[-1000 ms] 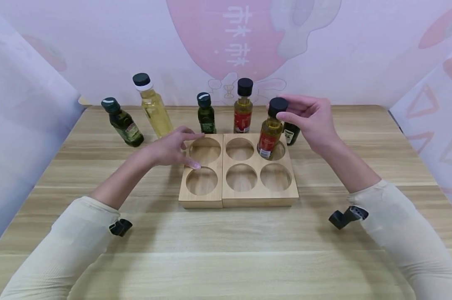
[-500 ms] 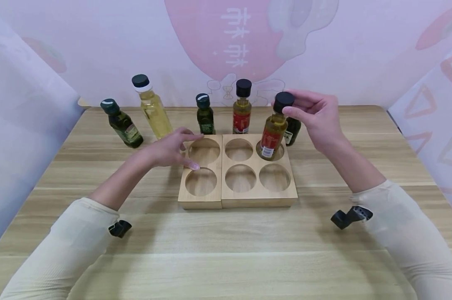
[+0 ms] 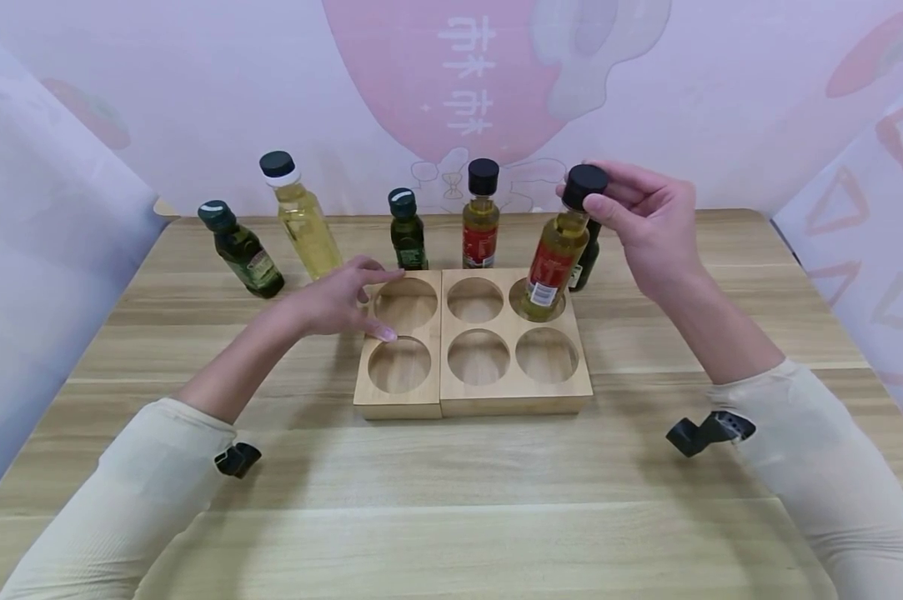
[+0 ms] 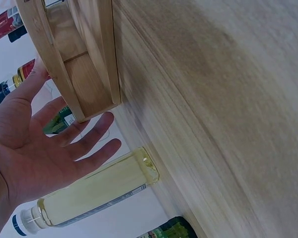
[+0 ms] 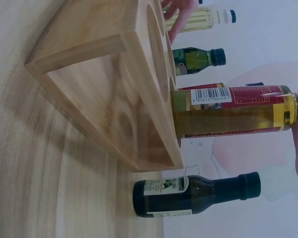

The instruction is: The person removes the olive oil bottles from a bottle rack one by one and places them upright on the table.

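Note:
My right hand pinches the black cap of an olive oil bottle with a red label. The bottle leans a little, its base at the back right hole of a wooden bottle rack. In the right wrist view that base overlaps the rack's top edge. My left hand rests on the left end of the rack, thumb on top and fingers spread. The left wrist view shows the left palm uncurled, fingertips right at the rack's end wall. A dark bottle stands just behind the rack's right end.
Along the back stand a dark green bottle, a tall clear bottle of yellow oil, a small green bottle and another red-labelled bottle. A patterned cloth backdrop rises behind the wooden tabletop.
My right hand has moved up and to the right, and the bottle's cap has shifted with it while its base stays around the back right hole. My left hand keeps its place on the rack.

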Demonstrator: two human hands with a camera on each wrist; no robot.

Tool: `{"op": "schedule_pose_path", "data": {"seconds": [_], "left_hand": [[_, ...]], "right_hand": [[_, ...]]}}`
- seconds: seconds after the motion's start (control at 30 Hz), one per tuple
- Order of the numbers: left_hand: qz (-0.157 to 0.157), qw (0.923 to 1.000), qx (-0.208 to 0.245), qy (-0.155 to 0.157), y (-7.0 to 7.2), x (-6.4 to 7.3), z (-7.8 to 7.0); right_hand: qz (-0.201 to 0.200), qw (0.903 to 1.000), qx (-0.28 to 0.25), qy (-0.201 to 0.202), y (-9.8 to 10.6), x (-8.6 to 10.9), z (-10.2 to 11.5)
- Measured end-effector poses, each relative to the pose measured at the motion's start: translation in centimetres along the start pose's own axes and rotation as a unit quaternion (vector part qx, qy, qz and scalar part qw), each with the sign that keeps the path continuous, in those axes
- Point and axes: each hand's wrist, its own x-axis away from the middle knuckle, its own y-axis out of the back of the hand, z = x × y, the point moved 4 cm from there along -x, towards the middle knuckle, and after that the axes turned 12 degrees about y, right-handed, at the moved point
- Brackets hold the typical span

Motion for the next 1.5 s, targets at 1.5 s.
{"op": "schedule_pose_path", "data": {"seconds": [1.5], "left_hand": [[0.0, 1.0, 0.002, -0.004, 0.1, 0.2, -0.1]], "right_hand": [[-0.076, 0.9939, -0.049, 0.063, 3.9, -0.6, 2.6]]}}
